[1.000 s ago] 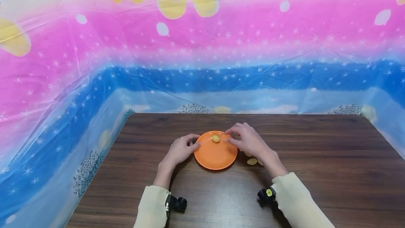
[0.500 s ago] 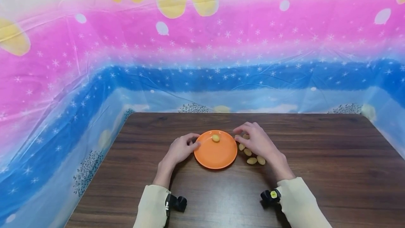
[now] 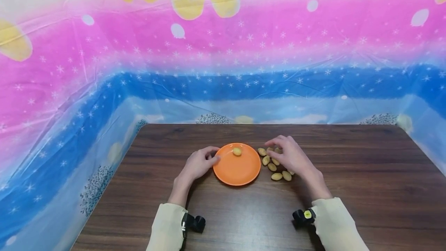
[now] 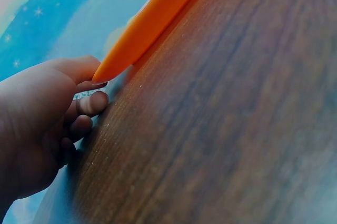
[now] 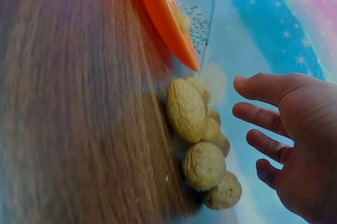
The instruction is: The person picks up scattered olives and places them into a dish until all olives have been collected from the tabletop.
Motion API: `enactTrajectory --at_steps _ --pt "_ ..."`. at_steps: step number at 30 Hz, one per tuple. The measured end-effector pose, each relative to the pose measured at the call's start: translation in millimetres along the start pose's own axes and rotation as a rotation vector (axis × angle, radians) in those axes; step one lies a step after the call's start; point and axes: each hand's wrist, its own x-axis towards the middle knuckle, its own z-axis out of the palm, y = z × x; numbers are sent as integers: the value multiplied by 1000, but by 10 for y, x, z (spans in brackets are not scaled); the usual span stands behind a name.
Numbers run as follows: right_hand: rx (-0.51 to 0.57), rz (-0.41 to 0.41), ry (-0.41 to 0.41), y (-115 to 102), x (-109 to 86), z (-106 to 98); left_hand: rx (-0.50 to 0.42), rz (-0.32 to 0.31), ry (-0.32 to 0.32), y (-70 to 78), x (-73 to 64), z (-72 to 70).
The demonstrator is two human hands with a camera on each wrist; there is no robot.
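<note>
An orange plate (image 3: pixel 237 171) lies on the table, with one small, oval, yellow-brown wrinkled piece (image 3: pixel 237 151) near its far rim. My left hand (image 3: pixel 199 164) holds the plate's left edge, thumb at the rim (image 4: pixel 102 76) and the other fingers beside and below it. To the right of the plate is a loose cluster of similar oval pieces (image 3: pixel 272 167). Over that cluster hovers my right hand (image 3: pixel 292 156), its fingers (image 5: pixel 263 89) spread and slightly bent with nothing between them. In the right wrist view a gap shows between them and the wrinkled pieces (image 5: pixel 187 110).
The dark wood-grain table (image 3: pixel 244 216) reaches back to a pink and blue patterned cloth (image 3: pixel 223 49) that hangs around it. A black camera (image 3: pixel 195 223) sits at the left wrist and another black camera (image 3: pixel 303 217) at the right one.
My right hand has moved right, from over the plate's right rim to over the cluster, uncovering more of the oval pieces. The left hand and the plate stay where they were.
</note>
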Motion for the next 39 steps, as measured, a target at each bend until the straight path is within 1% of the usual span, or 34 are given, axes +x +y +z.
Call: enactTrajectory --at_steps 8,14,21,26,31,39 --pt "-2 10 19 101 -17 -24 4 1 14 -7 8 -6" --pt "15 7 30 173 -47 -46 -2 5 8 -2 -2 -10" --pt "22 62 29 256 -82 -24 -6 16 1 -2 -7 0" --pt "36 69 38 293 -90 -5 -17 18 3 -1 -5 21" --pt "38 74 38 313 -80 0 -15 30 7 0 -13 9" --pt "44 109 30 368 -56 9 -11 36 7 -11 -18 -1"
